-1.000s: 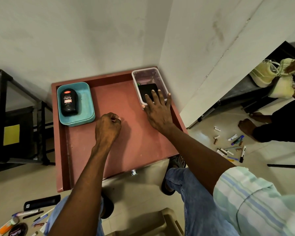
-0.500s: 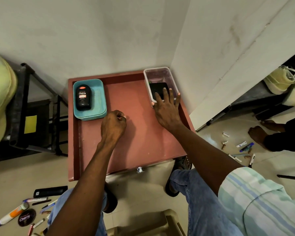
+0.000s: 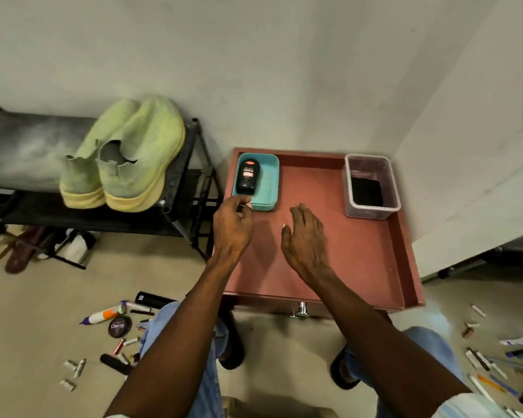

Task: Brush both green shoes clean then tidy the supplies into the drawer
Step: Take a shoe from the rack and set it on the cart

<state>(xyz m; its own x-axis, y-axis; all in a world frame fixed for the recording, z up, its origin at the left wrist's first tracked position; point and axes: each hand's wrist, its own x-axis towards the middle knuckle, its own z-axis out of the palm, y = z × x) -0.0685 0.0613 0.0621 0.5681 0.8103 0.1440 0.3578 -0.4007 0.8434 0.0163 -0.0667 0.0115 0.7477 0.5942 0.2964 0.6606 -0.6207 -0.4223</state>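
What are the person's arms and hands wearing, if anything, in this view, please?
Both forearms are bare, as are the left hand and right hand: no gloves, watch or rings visible. A short sleeve with pale green, white and blue stripes shows on the right arm.

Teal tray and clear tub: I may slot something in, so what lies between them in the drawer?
In the head view, bare drawer floor separates the teal tray from the clear tub; the right hand hovers nearer the camera.

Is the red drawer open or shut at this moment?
Open. The red drawer is pulled out, its floor exposed, with the teal tray and clear container visible inside.
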